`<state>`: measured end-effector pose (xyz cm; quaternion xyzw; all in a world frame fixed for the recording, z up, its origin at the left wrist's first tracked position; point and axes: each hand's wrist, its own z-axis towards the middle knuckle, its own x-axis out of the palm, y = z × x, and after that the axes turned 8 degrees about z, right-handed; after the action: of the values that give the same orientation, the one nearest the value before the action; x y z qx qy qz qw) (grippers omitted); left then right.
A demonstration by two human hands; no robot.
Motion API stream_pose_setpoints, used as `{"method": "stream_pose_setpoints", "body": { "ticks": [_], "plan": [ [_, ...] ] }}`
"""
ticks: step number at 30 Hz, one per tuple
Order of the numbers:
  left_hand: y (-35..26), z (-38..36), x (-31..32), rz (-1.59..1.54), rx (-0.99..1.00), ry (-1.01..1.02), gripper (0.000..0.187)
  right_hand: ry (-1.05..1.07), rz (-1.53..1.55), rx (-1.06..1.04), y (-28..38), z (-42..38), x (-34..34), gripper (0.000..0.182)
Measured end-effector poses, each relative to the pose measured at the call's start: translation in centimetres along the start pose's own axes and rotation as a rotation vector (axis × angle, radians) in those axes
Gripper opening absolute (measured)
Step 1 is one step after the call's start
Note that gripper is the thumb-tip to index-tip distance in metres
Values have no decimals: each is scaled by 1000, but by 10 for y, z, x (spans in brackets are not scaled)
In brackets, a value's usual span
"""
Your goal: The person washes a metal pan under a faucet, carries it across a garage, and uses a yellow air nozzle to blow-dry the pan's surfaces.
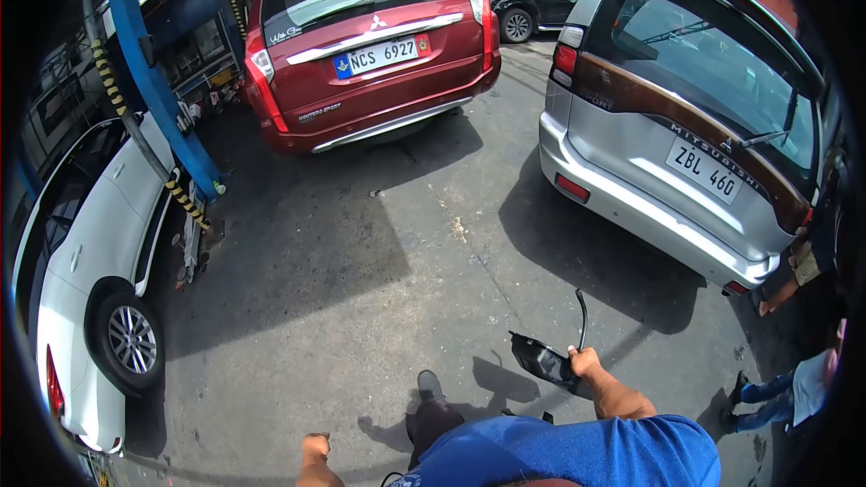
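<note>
My right hand (585,362) is closed around a black plastic car part (543,360), a flat, dark, glossy piece held out in front of me at the right. A thin, bent black hose (583,317) rises from the same grip, its upper end curving away from me. Lower in view, my left hand (316,445) hangs at my side, its fingers curled into a loose fist with nothing showing in it. The shadow of the held part falls on the pavement just below it.
A red SUV (361,81) stands ahead, a silver SUV (667,162) to the right, and a white car (99,261) to the left beside a blue post (158,72). People (785,388) are at the right edge. A black SUV (541,0) is farther back.
</note>
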<state>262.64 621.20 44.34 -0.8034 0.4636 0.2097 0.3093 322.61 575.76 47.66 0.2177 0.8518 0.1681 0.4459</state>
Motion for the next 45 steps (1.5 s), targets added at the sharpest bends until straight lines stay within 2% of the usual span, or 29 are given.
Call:
{"method": "stream_pose_setpoints", "body": {
  "ticks": [3,5,7,8,9,11,13,14,15,17,18,19,20,21,22,23,25,26,27,29,30,31,33,34,35,37,39,43,45],
  "plan": [
    [-125,82,-28,230,31,47,48,1,-54,-19,106,51,13,68],
    [-225,111,-34,47,140,-52,44,10,-20,-22,198,51,3,69],
    [-343,125,-33,-85,200,-21,36,15,-65,-148,259,91,8,67],
    [-406,122,-32,-21,294,15,39,-15,-53,-185,294,105,8,66],
    [-457,149,-17,18,418,30,44,5,-13,-205,334,113,2,64],
    [-572,143,6,32,576,152,50,31,23,-332,392,158,3,60],
    [-668,113,29,-34,627,265,41,77,65,-398,445,216,9,59],
    [-712,114,41,-53,550,376,61,65,32,-470,467,258,17,58],
    [-749,118,55,-78,467,486,81,133,71,-421,511,259,-1,59],
    [-818,117,81,-309,218,615,100,207,100,-471,566,309,-12,58],
    [-856,120,94,-432,100,675,111,207,86,-565,595,340,-25,57],
    [-886,134,106,-458,65,786,124,208,80,-656,621,366,-32,55],
    [-917,144,112,-514,44,809,126,223,82,-731,643,387,-30,54],
    [-950,147,124,-579,14,844,127,242,135,-679,668,411,-35,51],
    [-978,155,131,-601,62,903,130,253,79,-712,700,419,-55,48],
    [-1010,146,136,-642,69,860,124,254,23,-751,732,424,-77,46],
    [-1068,171,147,-549,217,1149,110,279,23,-824,778,468,-101,43],
    [-1101,172,158,-488,225,1141,88,215,-48,-896,799,490,-113,43],
    [-1135,163,162,-511,214,1106,65,184,-81,-867,824,510,-127,43],
    [-1196,187,191,-625,285,1168,44,127,-142,-793,865,554,-152,43],
    [-1231,186,202,-674,282,1172,41,-11,-145,-803,876,588,-157,43],
    [-1265,186,216,-723,273,1176,37,-56,-129,-759,888,637,-159,43],
    [-1329,191,247,-817,223,1155,29,-130,-14,-566,925,672,-186,43],
    [-1362,196,261,-790,243,1156,28,-366,-127,-715,922,729,-181,43],
    [-1395,202,275,-763,261,1158,27,-420,-27,-504,940,745,-189,42],
    [-1458,205,298,-813,239,1215,21,-191,349,-302,969,784,-225,38],
    [-1522,203,311,-777,207,1202,21,-239,394,-173,1002,811,-260,37],
    [-1634,189,350,-614,273,1337,33,-353,411,-195,1034,887,-332,37],
    [-1680,179,380,-403,333,1305,58,-367,402,-210,1050,917,-376,36]
  ]
}}
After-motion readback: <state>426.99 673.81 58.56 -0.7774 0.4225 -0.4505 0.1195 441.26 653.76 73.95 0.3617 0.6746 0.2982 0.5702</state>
